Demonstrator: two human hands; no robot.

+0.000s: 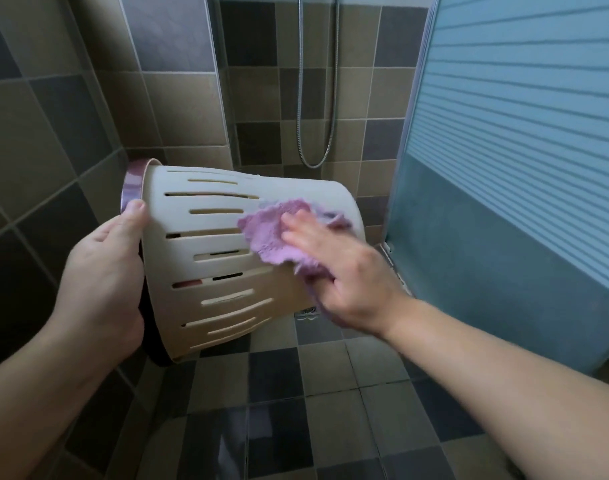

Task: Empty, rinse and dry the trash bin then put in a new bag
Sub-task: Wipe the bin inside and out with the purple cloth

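A cream plastic trash bin (220,251) with slotted sides and a purple rim is held on its side in the air, rim pointing left. My left hand (105,271) grips it at the rim, thumb on the outside. My right hand (334,265) presses a purple cloth (271,233) flat against the bin's outer wall near its base. The bin's inside and its bottom face are hidden from me.
Tiled bathroom walls stand to the left and behind. A metal shower hose (316,98) hangs on the back wall. A frosted blue glass door (510,168) rises on the right. Below is a tiled floor with a drain (308,311).
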